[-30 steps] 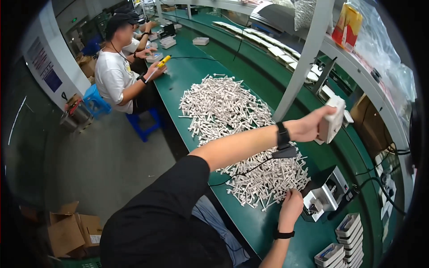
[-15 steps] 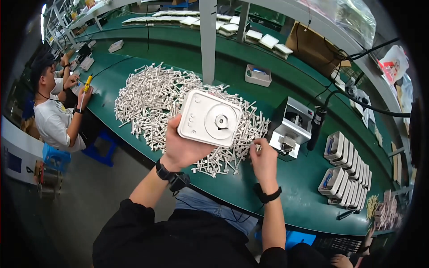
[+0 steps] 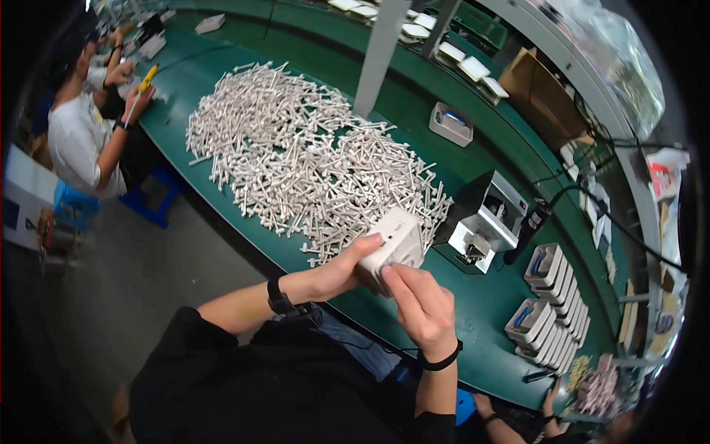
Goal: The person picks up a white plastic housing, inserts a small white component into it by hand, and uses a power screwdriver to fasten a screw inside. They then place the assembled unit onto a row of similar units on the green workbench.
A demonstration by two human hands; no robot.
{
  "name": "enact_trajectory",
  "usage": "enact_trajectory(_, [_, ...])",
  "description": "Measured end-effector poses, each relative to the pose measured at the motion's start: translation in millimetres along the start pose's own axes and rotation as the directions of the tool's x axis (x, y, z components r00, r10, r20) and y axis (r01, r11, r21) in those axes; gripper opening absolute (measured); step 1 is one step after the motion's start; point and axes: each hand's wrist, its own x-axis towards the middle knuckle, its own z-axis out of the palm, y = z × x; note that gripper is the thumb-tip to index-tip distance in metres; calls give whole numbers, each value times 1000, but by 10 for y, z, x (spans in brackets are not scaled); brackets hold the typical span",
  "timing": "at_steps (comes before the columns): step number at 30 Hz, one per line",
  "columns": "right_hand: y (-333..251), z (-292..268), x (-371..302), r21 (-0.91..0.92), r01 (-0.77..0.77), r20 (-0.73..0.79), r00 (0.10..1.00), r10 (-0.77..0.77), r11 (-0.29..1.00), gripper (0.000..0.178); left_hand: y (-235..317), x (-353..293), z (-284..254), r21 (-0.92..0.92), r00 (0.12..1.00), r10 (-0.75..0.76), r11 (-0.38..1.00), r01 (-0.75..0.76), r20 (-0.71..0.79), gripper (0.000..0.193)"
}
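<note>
A white plastic housing [image 3: 403,231], boxy with rounded corners, is tilted up over the near edge of the bench. Wrapped round its left side is my left hand [image 3: 336,275], closed, with the thumb on the upper face. My right hand [image 3: 424,307] is closed in a pinch at the near side of the housing, its fingertips touching it. Whatever the right fingers may hold is too small to make out. Just beyond lies a wide pile of small white T-shaped plastic pieces [image 3: 288,159].
Right of the pile stands a black and silver machine [image 3: 484,226], with a black cylindrical tool [image 3: 529,228] beside it. Further right are rows of stacked white housings [image 3: 543,325]. A small tray [image 3: 451,126] lies beyond a grey post [image 3: 379,63]. Another person [image 3: 85,140] works at far left.
My left hand has lowered the housing toward me and turned it on edge. My right hand has moved from beside the pile to the housing. The whole view has shifted and tilted.
</note>
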Motion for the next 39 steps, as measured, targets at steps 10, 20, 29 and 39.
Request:
enact_trajectory(10, [58, -179, 140, 29, 129, 284, 950, -132, 991, 32, 77, -92, 20, 183, 937, -346, 925, 333, 44, 93])
enact_trajectory(20, [-249, -471, 273, 285, -214, 567, 823, 16, 934, 61, -320, 138, -191, 735, 778, -551, 655, 177, 304, 87])
enact_trajectory(29, [-24, -338, -371, 427, -676, 597, 710, 375, 601, 62, -524, -56, -259, 282, 861, -305, 939, 199, 408, 82])
enact_trajectory(39, [73, -356, -759, 495, -697, 522, 716, 464, 519, 70, -376, -50, 109, 341, 904, -346, 906, 251, 251, 62])
